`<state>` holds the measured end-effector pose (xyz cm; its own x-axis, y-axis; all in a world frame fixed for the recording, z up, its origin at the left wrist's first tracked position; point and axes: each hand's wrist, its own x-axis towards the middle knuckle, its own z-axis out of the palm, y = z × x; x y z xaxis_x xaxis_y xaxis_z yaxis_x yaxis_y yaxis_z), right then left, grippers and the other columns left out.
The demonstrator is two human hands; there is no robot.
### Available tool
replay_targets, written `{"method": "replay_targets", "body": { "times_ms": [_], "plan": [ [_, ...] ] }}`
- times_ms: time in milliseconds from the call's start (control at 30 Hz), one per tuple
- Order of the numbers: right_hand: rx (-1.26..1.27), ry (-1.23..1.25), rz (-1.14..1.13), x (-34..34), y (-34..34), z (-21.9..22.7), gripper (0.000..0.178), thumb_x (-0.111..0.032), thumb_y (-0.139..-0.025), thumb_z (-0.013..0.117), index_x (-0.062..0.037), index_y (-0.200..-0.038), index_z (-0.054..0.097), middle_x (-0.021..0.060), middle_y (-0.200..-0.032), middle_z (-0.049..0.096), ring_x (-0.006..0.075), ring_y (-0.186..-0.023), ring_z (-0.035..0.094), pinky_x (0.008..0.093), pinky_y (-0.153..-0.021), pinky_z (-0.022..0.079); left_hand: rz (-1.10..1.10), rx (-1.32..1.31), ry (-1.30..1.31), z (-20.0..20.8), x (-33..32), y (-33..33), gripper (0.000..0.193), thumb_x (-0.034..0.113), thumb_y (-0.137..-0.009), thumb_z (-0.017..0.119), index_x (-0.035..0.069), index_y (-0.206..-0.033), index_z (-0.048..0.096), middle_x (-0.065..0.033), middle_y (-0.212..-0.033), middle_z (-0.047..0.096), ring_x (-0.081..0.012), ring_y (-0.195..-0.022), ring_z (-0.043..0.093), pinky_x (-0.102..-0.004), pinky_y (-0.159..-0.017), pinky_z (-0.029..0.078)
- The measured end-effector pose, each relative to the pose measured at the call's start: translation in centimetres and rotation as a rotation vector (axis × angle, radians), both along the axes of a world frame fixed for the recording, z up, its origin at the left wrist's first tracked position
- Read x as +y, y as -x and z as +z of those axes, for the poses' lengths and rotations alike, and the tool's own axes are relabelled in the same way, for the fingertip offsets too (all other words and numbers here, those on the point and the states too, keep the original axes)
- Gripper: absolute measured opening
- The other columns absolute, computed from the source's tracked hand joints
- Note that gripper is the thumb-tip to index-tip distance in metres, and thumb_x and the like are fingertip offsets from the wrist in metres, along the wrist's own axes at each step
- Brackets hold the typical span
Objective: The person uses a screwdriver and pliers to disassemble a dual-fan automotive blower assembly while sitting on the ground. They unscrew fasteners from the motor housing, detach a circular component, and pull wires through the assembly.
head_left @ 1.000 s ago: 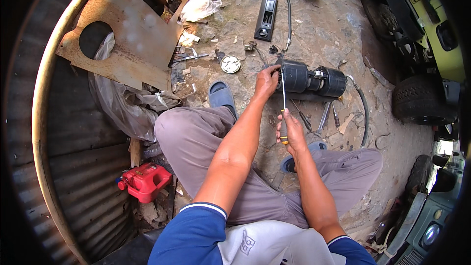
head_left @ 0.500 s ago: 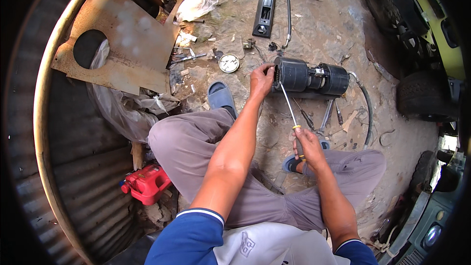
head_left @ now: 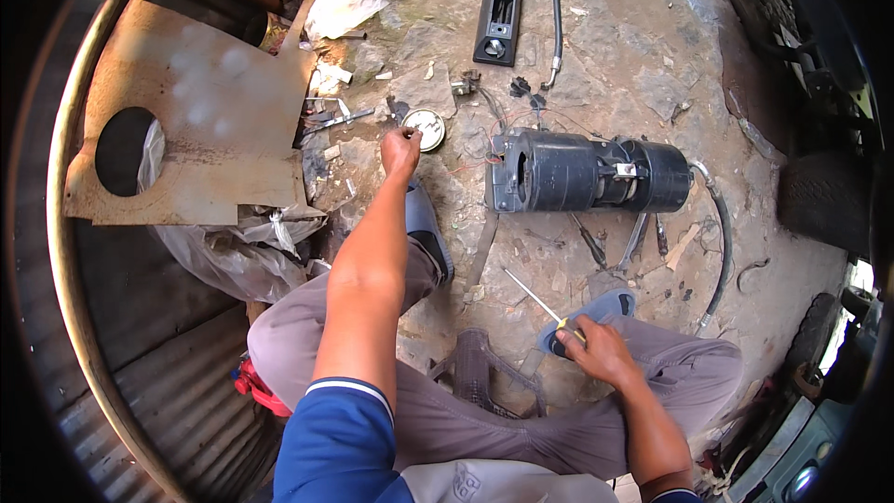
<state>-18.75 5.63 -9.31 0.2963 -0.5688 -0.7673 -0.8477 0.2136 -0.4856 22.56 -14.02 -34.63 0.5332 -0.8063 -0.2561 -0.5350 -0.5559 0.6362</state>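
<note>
My left hand (head_left: pixel 401 153) reaches to a small round dish (head_left: pixel 438 142) that has little pieces in it. Its fingertips are pinched together over the dish's left edge; anything between them is too small to make out. In my right hand (head_left: pixel 603 352), held over my right leg, is a screwdriver (head_left: pixel 535 295) with a yellow and dark handle, its shaft pointing up and to the left. A black blower unit with two drum-shaped housings (head_left: pixel 563 172) lies on the ground ahead of both hands, untouched. Thin wires trail from its left end.
Beyond the blower lie a black control panel (head_left: pixel 481 42) and a short hose (head_left: pixel 557 14). Another hose (head_left: pixel 722 233) curves from the blower's right end. Hand tools (head_left: pixel 589 240) rest by its near side. A rusty metal sheet (head_left: pixel 214 112) stands at left, above a red container (head_left: pixel 259 389).
My left hand has left the blower's left end and moved left to the dish. My right hand has drawn the screwdriver back from the blower, toward me.
</note>
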Motion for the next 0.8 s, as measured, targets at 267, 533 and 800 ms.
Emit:
{"method": "replay_targets", "body": {
  "times_ms": [267, 533, 800],
  "plan": [
    [0.072, 0.015, -0.026, -1.6, 0.3, -1.1, 0.034, -0.034, -0.094, 0.063, -0.0011, -0.093, 0.057, 0.0258, -0.076, 0.065, 0.0478, -0.076, 0.063, 0.0543, -0.065, 0.048, -0.084, -0.036, -0.033, -5.1, -2.7, -1.6, 0.027, 0.027, -0.083, 0.070, 0.007, -0.099, 0.076, -0.0216, -0.091, 0.072, -0.0372, -0.088, 0.070, -0.0429, -0.082, 0.054],
    [0.109, -0.069, -0.044, -3.0, -0.2, -1.1, 0.033, -0.034, -0.093, 0.065, -0.0014, -0.092, 0.056, 0.0265, -0.074, 0.063, 0.0486, -0.075, 0.062, 0.0547, -0.065, 0.047, -0.236, -0.079, -0.075, -5.3, -2.5, -1.9, 0.024, 0.027, -0.083, 0.069, 0.008, -0.097, 0.076, -0.0192, -0.090, 0.072, -0.0363, -0.085, 0.070, -0.0432, -0.077, 0.054],
    [0.098, -0.050, -0.080, -3.0, -0.1, -1.7, 0.034, -0.034, -0.093, 0.065, -0.0006, -0.094, 0.057, 0.0276, -0.075, 0.064, 0.0493, -0.077, 0.062, 0.0548, -0.066, 0.047, -0.231, -0.156, -0.077, -4.0, -3.0, -0.8, 0.024, 0.025, -0.086, 0.064, 0.006, -0.098, 0.074, -0.0210, -0.092, 0.071, -0.0387, -0.088, 0.068, -0.0457, -0.079, 0.053]
  ]
}}
